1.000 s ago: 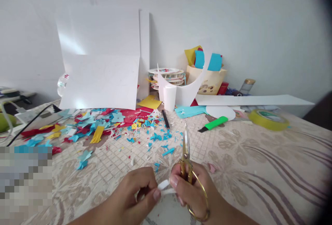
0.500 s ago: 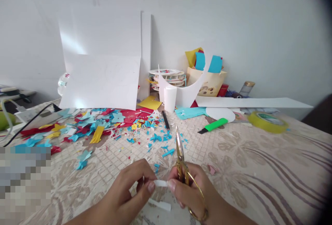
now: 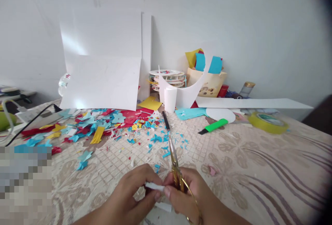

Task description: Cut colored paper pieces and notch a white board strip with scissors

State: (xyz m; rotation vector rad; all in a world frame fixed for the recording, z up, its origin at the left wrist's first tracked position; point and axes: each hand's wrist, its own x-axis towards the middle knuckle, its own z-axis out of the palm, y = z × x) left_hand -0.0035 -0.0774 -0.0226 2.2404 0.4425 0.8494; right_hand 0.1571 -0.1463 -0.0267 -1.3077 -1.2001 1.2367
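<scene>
A narrow white paper strip (image 3: pixel 154 186) runs between my two hands. My left hand (image 3: pixel 136 192) has its thumb and fingers closed around the left part of the strip. The thumb and forefinger of my right hand (image 3: pixel 185 192) pinch its right end. Gold-handled scissors (image 3: pixel 174 159) also rest in my right hand, blades pointing away from me and nearly closed. Below my hands a second white paper strip (image 3: pixel 164 206) lies on the patterned tablecloth (image 3: pixel 233 176), partly covered by my left hand.
Coloured paper scraps (image 3: pixel 88 124) cover the left and middle. Behind stand white boards (image 3: pixel 101 83), a white cylinder (image 3: pixel 170 99) and a curved white paper piece (image 3: pixel 186 95). A green cutter (image 3: pixel 216 124), a black pen (image 3: pixel 165 120) and a yellow tape roll (image 3: pixel 269 123) lie further back.
The scissors' tips have swung left and down. My left hand has shifted slightly right, and the strip is now tilted, with more of it showing across my left fingers.
</scene>
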